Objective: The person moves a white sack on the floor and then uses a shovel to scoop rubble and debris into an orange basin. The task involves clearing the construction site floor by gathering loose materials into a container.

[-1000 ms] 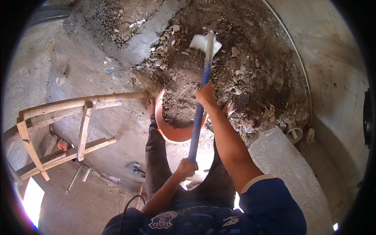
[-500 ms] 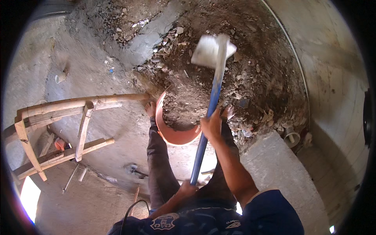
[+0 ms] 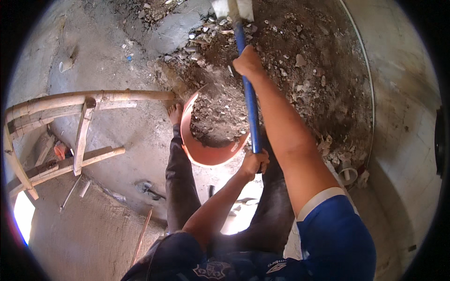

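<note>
I hold a hoe by its blue handle, its pale metal blade out over the rubble at the top edge of the view. Higher up the handle, my right hand is wrapped round it with the arm stretched forward. My left hand grips the handle's near end, in front of my legs. Between my feet lies an orange curved scoop-shaped piece, its open side facing away from me, with soil and small stones inside its curve.
Loose soil and broken rubble spread ahead and to the right. At left lies a wooden frame reaching close to my bare left foot. A wall borders the right side, with a whitish pipe end near it.
The hoe has swung forward and a little left, its blade now at the top edge. Both my hands have moved forward with it, the left one from my lap to beside the orange piece.
</note>
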Demonstrator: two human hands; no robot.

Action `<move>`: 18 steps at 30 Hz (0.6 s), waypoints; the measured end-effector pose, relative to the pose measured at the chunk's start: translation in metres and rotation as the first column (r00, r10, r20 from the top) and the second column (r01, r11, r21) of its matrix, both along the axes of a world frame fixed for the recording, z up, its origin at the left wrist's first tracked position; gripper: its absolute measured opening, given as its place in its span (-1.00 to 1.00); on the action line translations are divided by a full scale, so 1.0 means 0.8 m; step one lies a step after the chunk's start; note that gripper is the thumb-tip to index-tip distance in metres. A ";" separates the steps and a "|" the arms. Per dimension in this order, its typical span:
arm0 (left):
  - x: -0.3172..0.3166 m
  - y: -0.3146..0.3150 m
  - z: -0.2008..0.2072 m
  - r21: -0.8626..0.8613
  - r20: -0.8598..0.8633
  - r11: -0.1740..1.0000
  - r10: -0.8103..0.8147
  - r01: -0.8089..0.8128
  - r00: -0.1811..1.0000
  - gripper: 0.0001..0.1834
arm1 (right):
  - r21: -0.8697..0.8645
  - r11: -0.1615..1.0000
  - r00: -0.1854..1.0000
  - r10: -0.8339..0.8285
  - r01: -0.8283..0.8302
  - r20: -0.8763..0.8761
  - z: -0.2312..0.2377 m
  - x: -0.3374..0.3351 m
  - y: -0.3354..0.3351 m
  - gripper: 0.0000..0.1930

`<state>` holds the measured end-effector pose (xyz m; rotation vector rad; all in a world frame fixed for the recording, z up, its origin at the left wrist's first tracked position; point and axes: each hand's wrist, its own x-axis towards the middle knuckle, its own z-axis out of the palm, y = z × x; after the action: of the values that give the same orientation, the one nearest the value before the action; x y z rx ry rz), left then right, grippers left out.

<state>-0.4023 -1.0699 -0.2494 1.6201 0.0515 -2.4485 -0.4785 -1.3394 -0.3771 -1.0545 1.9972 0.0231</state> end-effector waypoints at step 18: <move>0.203 0.066 0.237 0.203 0.085 0.825 -0.551 0.527 0.830 -0.91 | 0.208 0.796 0.778 -0.602 0.568 0.177 0.163 0.043 0.206 -0.51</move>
<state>-0.2396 -1.0173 -0.0595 2.1228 -0.2665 -2.7818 -0.4443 -1.1743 -0.2467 -0.2831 1.9867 -0.2790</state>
